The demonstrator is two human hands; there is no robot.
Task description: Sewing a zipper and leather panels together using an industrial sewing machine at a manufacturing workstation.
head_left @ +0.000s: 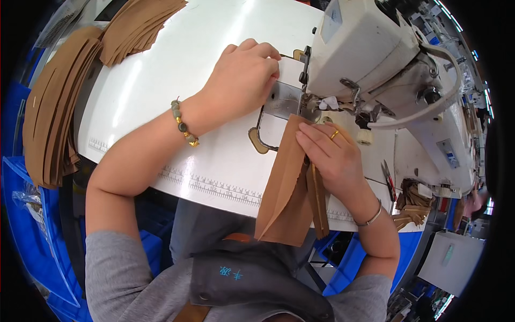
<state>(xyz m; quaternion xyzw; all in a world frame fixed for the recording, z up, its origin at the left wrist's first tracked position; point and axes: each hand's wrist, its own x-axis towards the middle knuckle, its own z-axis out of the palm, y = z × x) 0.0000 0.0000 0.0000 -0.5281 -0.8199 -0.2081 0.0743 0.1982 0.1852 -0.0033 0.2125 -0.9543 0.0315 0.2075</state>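
My left hand (247, 75) is over the sewing machine's metal plate (284, 96), left of the head, its fingers curled down at the far edge of that plate; their tips are hidden. My right hand (327, 153) grips a folded brown fabric piece (281, 198) just below the presser area, fingers on top of it. A brass-toothed zipper strip (319, 214) hangs from under that hand, beside the fabric. The white sewing machine (365, 48) stands over the top right of the worktable.
Brown cut pieces (48, 112) lie stacked at the left, more (134, 27) at the back. Scissors (389, 180) and brown zipper pieces (413, 206) lie at the right. Blue bins (43, 236) flank me. The white tabletop (134, 107) has printed rulers along its front edge.
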